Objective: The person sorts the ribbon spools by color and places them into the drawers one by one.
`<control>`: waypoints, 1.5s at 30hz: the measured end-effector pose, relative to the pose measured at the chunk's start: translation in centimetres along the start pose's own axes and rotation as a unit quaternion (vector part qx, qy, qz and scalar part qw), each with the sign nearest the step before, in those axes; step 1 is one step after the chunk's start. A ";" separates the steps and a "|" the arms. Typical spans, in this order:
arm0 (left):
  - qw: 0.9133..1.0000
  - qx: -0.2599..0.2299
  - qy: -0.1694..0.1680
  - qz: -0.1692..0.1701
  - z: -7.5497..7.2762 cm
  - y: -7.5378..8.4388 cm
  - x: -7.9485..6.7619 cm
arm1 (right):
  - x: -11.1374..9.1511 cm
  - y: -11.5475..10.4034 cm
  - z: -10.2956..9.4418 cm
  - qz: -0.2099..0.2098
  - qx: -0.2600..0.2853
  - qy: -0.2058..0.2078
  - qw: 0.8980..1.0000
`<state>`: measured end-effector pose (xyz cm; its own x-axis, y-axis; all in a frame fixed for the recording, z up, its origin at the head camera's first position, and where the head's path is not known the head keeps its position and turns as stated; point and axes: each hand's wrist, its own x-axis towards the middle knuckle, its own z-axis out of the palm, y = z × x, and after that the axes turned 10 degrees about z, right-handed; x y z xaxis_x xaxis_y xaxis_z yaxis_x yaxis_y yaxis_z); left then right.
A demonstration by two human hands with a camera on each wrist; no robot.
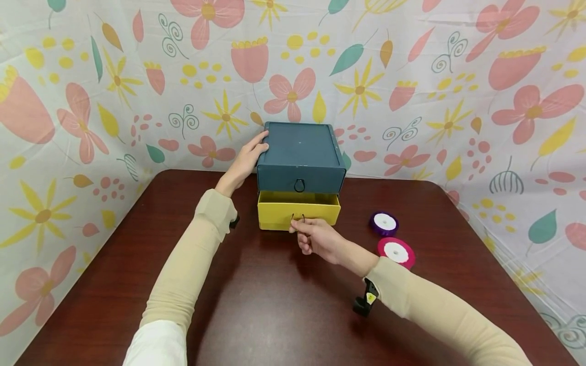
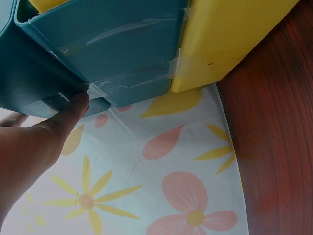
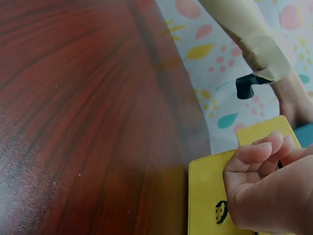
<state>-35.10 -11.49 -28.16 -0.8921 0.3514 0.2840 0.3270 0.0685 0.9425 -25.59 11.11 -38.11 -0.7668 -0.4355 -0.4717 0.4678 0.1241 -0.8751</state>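
One yellow drawer (image 1: pixel 274 216) juts from the blue box (image 1: pixel 299 145) near the tabletop's (image 1: pixel 256 305) far edge — the right hand (image 1: pixel 319 241) pinches its pull (image 1: pixel 303 217), while the left hand (image 1: pixel 244 161) rests unclasped against the box's upper side — probably to stop it sliding.

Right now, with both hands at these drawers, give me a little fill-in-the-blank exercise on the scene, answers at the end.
1. The lower drawer, whose loop handle the right hand pinches, is coloured ____.
2. Seen from the head camera, the left hand touches the drawer unit along its ____ side.
3. Beside the pink roll lies another roll, edged in ____.

Missing words: yellow; left; purple.
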 end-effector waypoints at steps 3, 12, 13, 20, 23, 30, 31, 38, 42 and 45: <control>1.000 0.000 0.002 0.004 -0.3 -1.1 0.7 | -0.3 0.1 0.1 0.002 0.002 0.001 1.000; 0.999 0.031 0.022 0.023 -0.3 -2.6 1.4 | -1.3 0.6 0.4 0.002 -0.008 -0.008 1.000; 0.999 0.030 0.022 0.023 -0.3 -2.6 1.4 | -1.4 0.7 0.4 0.001 -0.009 -0.009 1.000; 0.999 0.031 0.019 0.024 -0.4 -2.6 1.4 | -1.9 1.1 0.5 0.001 -0.012 -0.018 1.000; 0.999 0.024 0.017 0.021 -0.4 -2.6 1.4 | -2.2 1.3 0.6 -0.001 -0.018 -0.017 1.000; 1.000 0.001 0.017 0.011 -0.3 -2.6 1.4 | -2.8 1.8 0.9 0.001 -0.024 -0.023 0.999; 1.000 0.001 0.017 0.012 -0.3 -2.7 1.4 | -2.9 1.9 0.9 0.001 -0.024 -0.024 0.999; 1.000 0.015 0.020 0.019 -0.2 -2.8 1.4 | -3.3 2.3 1.0 0.004 -0.020 -0.033 0.999; 0.999 0.017 0.019 0.024 -0.3 -2.8 1.3 | -3.5 2.4 1.1 0.007 -0.015 -0.036 0.999; 0.999 0.020 0.017 0.028 -0.3 -2.8 1.4 | -3.8 2.5 1.2 0.007 -0.015 -0.041 0.999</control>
<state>-37.35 -11.49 -30.38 -0.8814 0.3246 0.3432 0.3894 0.0877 0.9169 -21.01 11.99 -38.39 -0.7207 -0.5052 -0.4748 0.4642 0.1570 -0.8717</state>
